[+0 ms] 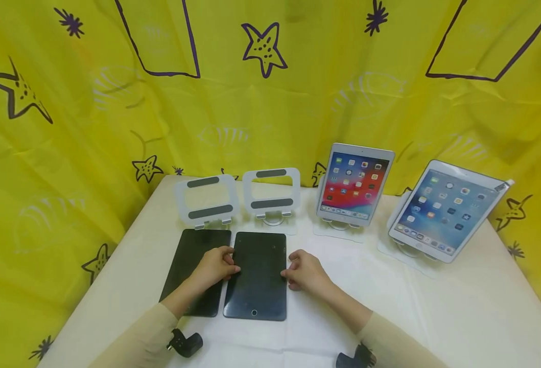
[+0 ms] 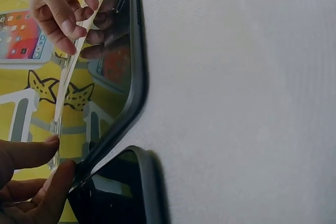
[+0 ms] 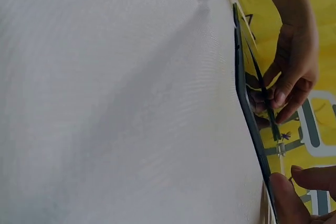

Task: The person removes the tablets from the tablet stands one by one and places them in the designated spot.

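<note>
Head: high, facing down toward the far edge of the worktop (image 1: 380, 312)
Left wrist: low, close, rolled sideways
Right wrist: low, close, rolled sideways
Wrist overlap: left hand (image 1: 215, 267), right hand (image 1: 308, 273), right black tablet (image 1: 258, 276)

White cloth (image 3: 131, 103), dark tablet (image 3: 249, 111) seen edge-on, hands (image 3: 298, 69) at its edges, yellow backdrop (image 3: 325, 27)

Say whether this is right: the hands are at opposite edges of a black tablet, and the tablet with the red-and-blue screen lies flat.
Not flat: the head view shows the tablet with the red-and-blue screen propped up on a stand.
</note>
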`<state>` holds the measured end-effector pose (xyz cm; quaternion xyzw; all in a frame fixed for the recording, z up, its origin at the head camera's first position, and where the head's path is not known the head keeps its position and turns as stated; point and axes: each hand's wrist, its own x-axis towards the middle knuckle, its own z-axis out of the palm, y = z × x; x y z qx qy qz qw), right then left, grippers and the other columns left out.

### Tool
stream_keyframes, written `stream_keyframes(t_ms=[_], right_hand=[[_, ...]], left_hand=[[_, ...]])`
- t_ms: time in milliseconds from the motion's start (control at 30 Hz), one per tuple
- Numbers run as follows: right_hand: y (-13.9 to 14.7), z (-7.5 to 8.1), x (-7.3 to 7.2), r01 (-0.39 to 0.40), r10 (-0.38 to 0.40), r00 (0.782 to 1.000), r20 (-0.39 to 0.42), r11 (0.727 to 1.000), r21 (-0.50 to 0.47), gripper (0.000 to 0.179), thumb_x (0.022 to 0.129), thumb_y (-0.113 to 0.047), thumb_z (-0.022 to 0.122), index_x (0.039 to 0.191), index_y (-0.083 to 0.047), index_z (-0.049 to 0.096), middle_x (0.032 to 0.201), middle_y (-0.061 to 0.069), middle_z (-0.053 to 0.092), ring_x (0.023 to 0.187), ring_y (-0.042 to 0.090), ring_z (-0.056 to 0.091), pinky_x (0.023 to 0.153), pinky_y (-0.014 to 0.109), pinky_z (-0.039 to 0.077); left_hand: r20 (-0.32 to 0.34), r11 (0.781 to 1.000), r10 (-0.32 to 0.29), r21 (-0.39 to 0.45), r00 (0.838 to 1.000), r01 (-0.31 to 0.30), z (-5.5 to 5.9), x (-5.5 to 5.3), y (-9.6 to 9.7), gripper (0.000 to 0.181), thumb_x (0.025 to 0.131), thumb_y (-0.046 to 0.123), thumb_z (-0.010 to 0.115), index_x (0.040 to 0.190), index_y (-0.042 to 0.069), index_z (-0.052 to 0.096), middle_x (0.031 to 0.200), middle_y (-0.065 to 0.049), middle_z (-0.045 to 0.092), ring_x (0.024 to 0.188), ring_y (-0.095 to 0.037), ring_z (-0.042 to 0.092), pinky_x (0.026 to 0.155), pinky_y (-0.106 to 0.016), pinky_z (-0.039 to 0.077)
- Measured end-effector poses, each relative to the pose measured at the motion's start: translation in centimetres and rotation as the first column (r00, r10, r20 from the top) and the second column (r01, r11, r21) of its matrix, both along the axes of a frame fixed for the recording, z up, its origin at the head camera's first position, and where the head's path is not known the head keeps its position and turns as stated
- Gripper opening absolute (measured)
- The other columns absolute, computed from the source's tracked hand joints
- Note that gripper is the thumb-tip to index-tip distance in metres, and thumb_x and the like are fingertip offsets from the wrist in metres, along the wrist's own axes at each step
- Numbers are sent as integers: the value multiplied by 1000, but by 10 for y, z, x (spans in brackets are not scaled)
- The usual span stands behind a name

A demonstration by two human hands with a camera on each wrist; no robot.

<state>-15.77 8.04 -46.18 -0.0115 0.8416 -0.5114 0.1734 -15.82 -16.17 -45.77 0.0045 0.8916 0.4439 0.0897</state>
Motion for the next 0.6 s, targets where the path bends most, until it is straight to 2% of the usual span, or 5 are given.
stream_keyframes(t_ms=[100,300,500,600], right_hand=[[5,-1,0,35,-35,999,23,999,2,44,80,-7,74,116,6,52,76,7,61,51,12,59,52,28,55],[15,-3,1,106,-106,994,5,994,-11,43,79,-11,75,114,4,55,79,8,63,55,13,58,53,30,55],[23,-1,2,151,-150,989,17,982,-112,45,75,-8,78,114,2,58,86,9,63,64,15,62,57,33,56],[26,2,3,176,-176,984,19,971,-161,45,74,-7,78,113,3,59,90,11,63,66,17,63,59,34,57]], left_hand=[[-15,999,19,30,1000,-19,-2,1,1,51,74,-1,75,119,-13,55,74,-5,62,50,-11,57,49,-26,50],[-42,997,46,69,998,-44,-7,1,5,51,74,2,76,120,-10,56,77,-6,63,54,-12,58,49,-26,49],[-80,998,43,56,996,-39,-7,-1,14,55,74,9,78,122,-8,57,83,-6,66,71,-15,65,59,-24,51],[-98,996,38,85,994,-29,-6,-2,20,57,74,11,79,123,-7,56,87,-8,66,77,-18,66,62,-25,52]])
